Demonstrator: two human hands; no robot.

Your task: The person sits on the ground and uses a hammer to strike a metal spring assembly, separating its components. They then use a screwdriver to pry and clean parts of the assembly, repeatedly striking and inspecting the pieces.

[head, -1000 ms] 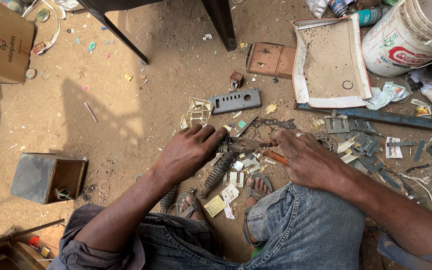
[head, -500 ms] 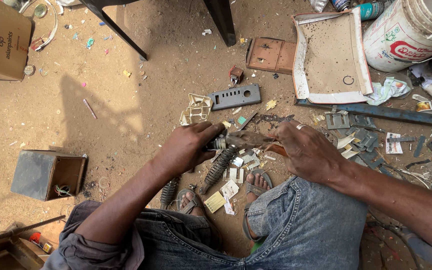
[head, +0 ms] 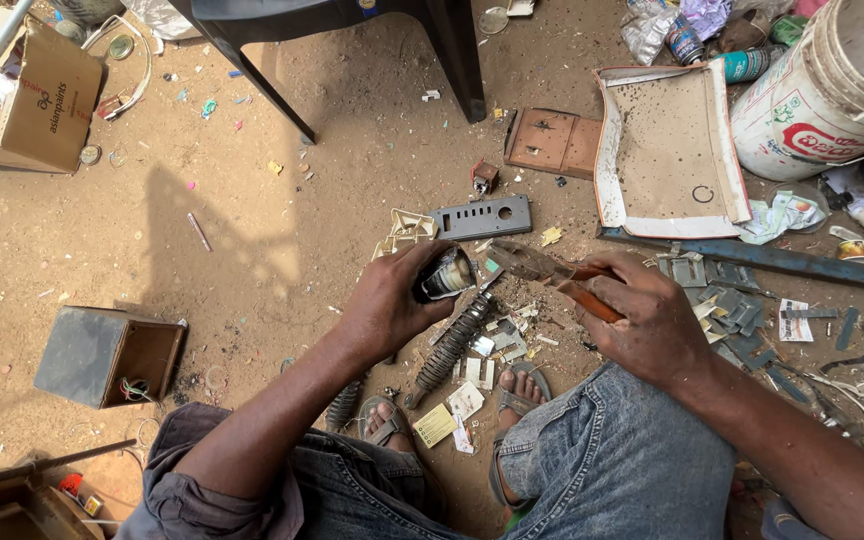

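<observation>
Sandy ground, littered with scrap. Left hand wraps closed around a small dark cylindrical part, held just above a coiled spring shock. Right hand grips orange-handled pliers, jaws pointing at the cylinder. Grey perforated plate lies just beyond; open metal box sits well apart, left.

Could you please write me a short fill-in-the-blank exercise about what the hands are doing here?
1. The left hand grips a small dark ____ part.
2. The right hand holds pliers with ____ handles.
3. A coiled spring shock absorber lies on the ____ between the sandalled feet and the hands.

Missing words: cylindrical; orange; ground
</observation>
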